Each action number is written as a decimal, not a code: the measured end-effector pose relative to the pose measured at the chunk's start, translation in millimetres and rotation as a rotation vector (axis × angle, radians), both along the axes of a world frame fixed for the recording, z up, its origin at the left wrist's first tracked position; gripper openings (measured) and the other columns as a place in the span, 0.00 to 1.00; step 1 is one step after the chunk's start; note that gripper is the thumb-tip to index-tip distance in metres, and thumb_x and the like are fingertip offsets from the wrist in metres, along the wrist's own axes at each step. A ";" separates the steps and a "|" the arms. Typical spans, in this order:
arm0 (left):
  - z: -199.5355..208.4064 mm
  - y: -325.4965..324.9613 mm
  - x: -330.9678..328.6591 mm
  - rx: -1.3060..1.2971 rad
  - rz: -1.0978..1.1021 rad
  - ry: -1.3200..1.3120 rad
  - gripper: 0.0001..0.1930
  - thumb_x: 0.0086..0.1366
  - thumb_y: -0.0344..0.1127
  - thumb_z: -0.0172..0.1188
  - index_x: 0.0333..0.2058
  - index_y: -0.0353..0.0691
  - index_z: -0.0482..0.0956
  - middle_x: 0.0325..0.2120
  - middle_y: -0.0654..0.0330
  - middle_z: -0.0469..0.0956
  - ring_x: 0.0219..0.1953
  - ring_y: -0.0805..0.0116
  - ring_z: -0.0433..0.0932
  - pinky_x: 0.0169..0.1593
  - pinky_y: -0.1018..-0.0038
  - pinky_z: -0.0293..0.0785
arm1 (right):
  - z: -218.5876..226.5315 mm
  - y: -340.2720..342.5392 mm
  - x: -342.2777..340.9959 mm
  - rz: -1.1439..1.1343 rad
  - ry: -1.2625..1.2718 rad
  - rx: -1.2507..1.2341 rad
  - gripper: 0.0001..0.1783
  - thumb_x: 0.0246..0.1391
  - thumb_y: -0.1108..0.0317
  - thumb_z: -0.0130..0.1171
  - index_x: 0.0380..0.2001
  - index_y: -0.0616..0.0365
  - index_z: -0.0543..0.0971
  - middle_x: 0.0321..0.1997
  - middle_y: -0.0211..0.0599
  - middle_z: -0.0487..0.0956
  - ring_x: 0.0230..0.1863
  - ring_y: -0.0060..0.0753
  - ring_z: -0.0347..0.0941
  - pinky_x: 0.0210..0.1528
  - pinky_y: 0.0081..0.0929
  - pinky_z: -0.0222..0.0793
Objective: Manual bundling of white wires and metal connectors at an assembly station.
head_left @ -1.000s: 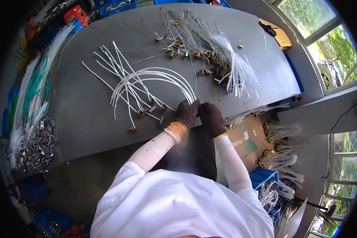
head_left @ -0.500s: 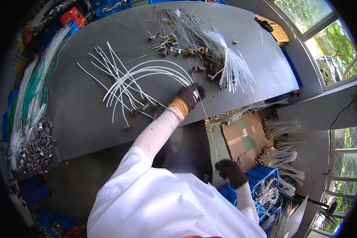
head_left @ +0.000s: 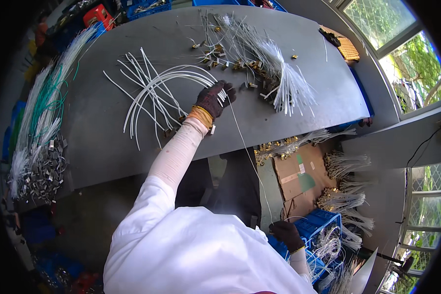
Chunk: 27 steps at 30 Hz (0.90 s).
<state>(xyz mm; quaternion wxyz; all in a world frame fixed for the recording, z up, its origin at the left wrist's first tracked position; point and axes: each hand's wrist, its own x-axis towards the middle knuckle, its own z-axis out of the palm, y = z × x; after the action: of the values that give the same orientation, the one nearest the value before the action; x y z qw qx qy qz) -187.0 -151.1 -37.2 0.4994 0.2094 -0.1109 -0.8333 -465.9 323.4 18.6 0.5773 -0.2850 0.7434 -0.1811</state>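
Observation:
My left hand [head_left: 214,99], in a dark glove with an orange cuff, is closed around a bundle of white cables [head_left: 167,75] above the grey table. The cables arch from my fist toward the left, and their far parts fan out over the tabletop. A thin pale wire [head_left: 246,147] runs from my left hand past the table edge down to my right hand [head_left: 286,235]. Dark-gloved as well, my right hand is closed on that wire beside a blue crate [head_left: 323,218]. Its fingertips are partly hidden.
More clear-white wires [head_left: 290,83] with brass-coloured end pieces lie at the table's far right. Bundled white and green wires [head_left: 54,98] and a heap of small metal parts [head_left: 44,171] line the left edge. Cardboard [head_left: 299,171] and further wire bundles [head_left: 345,164] sit at the right.
My left hand has moved a little left and away from me with the cables. My right hand has dropped lower, nearer the crate, and the wire between the hands spans farther.

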 end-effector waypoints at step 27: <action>58.1 150.0 111.9 -0.831 0.029 -0.761 0.18 0.70 0.28 0.47 0.57 0.31 0.70 0.54 0.53 0.75 0.56 0.61 0.75 0.58 0.69 0.73 | 8.8 -258.1 177.4 0.383 -0.003 -0.876 0.15 0.58 0.73 0.57 0.48 0.60 0.76 0.46 0.36 0.76 0.38 0.27 0.76 0.36 0.24 0.75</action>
<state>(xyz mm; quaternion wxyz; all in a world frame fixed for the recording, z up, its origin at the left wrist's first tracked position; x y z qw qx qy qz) -75.1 -1.0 20.8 0.4760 0.2824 -0.5993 -0.5784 -288.4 65.3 27.4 0.4269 -0.6332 0.5303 -0.3682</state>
